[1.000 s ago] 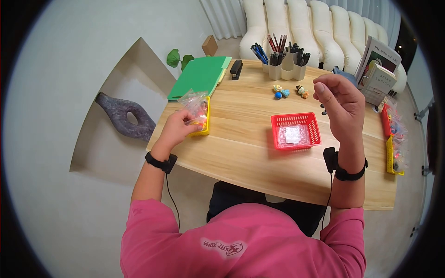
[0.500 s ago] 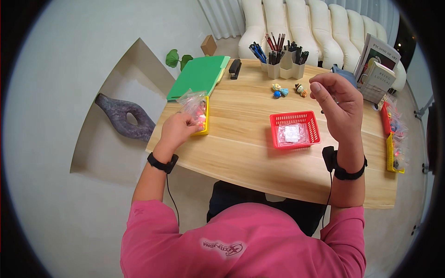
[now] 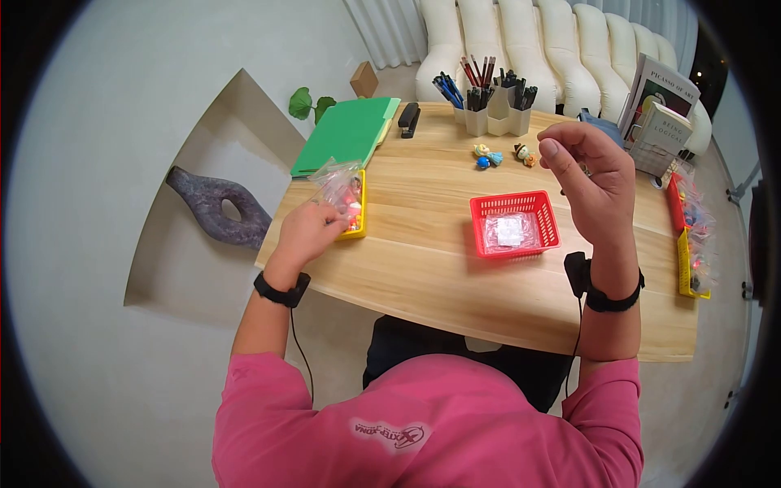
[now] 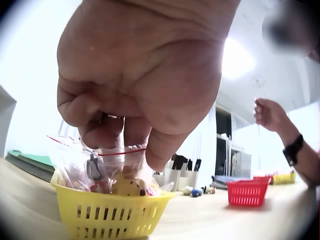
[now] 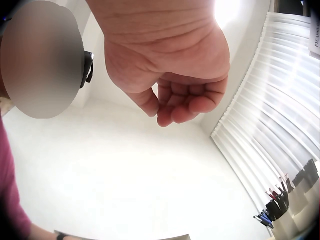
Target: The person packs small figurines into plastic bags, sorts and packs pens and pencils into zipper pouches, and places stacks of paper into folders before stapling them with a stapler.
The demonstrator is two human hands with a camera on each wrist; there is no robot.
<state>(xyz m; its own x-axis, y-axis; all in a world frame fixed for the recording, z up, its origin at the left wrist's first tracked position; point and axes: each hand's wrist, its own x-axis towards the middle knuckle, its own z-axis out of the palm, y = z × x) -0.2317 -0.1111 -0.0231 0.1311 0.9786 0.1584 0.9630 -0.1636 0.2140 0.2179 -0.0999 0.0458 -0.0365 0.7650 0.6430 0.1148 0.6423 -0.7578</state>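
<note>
At the table's left, my left hand (image 3: 307, 231) reaches down to the yellow basket (image 4: 110, 215) full of clear zip bags. In the left wrist view, its thumb and fingers pinch the top of a zip bag (image 4: 122, 159) with a red seal line; a yellow spotted figure (image 4: 129, 186) shows inside. The bag's far side is hidden behind the fingers. Raised above the table's right side, my right hand (image 3: 598, 179) has loosely curled fingers and holds nothing. Left of it and lower stands a red basket (image 3: 516, 225) with flat clear bags (image 3: 511, 232) inside.
Small toy figures (image 3: 488, 155) lie behind the red basket. Farther back are pen holders (image 3: 498, 118), a stapler (image 3: 409, 120) and green folders (image 3: 346, 134). Books (image 3: 661, 134) stand at the back right. Another yellow basket (image 3: 691, 264) with bags sits along the right edge.
My left hand's fingers have drawn back a little toward me and curled in at the bags in the yellow basket. The right hand stays raised, nearly unmoved. The view has shifted slightly.
</note>
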